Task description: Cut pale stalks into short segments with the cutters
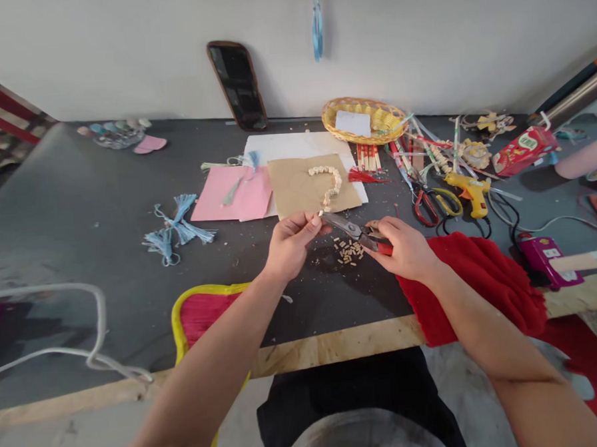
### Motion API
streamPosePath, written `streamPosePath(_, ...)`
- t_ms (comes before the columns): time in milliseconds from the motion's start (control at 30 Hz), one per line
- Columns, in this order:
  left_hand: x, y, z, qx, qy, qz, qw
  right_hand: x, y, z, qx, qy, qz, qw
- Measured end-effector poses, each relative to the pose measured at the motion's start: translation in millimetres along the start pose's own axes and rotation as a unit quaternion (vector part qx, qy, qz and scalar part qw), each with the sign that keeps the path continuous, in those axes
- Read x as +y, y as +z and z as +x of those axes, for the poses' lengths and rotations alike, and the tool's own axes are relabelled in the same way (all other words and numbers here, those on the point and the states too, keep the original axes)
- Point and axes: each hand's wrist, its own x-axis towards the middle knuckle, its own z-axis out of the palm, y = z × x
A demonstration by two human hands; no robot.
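My left hand [294, 240] is closed in a pinch on a thin pale stick [321, 213]; only its tip shows past the fingers. The jaws of a pair of pliers [349, 226] meet the stick at my fingertips. Around the red handles of the pliers, my right hand [402, 248] is wrapped. A scatter of short pale cut pieces [349, 251] lies on the table below the pliers. Just beyond the hands, a brown paper sheet [291, 184] carries a hook-shaped row of small pale pieces [334, 181].
Blue tassels [181, 226] and pink paper [212, 196] lie to the left. A yellow wicker basket [383, 115] sits at the back. To the right are scissors [430, 206], a yellow glue gun [471, 191], a red cloth [466, 281] and a purple box [541, 261]. A phone [238, 86] leans on the wall.
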Motion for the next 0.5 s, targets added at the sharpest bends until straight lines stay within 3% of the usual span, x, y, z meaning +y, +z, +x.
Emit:
streamPosePath(233,-2.5,0.3,-1.6,0.002,0.004,0.030,1.000,-3.2,-2.1,-1.3,-0.010,0.009,-0.038,0.999)
streamPosePath(500,-4.8,-4.0,3.3,0.010,0.025,0.006,1.000,-7.7,3.3,0.8,0.024,0.021,-0.084,0.996)
